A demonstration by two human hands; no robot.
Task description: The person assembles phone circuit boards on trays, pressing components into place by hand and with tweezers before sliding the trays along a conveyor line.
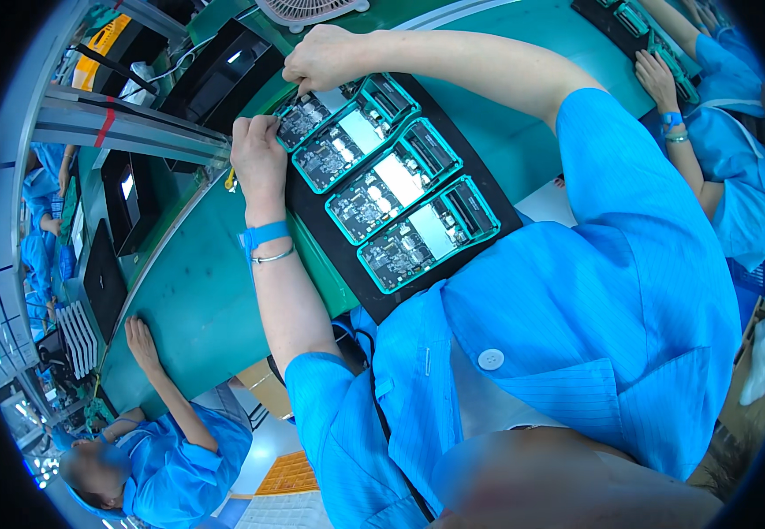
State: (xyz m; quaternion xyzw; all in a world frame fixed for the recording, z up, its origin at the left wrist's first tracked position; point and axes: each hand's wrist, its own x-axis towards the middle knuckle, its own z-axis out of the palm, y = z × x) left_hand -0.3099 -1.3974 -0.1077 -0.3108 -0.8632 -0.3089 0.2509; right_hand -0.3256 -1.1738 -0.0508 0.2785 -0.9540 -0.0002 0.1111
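Several teal-framed electronic devices with exposed circuit boards lie side by side on a black tray [479,137]. My left hand [259,163], with a blue wrist strap, is closed at the left end of the farthest teal-framed device [303,121], fingers pressed on its edge. Just beyond it, my right hand [325,57] reaches over with curled fingers, thumb and fingertip pinched together at that device's far edge. Whatever is between those fingertips is too small to make out. Nearer to me rest a second device [322,163], a third [366,204] and the nearest [398,256].
The tray sits on a green worktable [184,273]. A metal frame post [135,132] stands beside my left hand. A pink fan grille [307,11] is at the far edge. Co-workers sit at lower left and at right, one hand [657,81] by another tray of devices.
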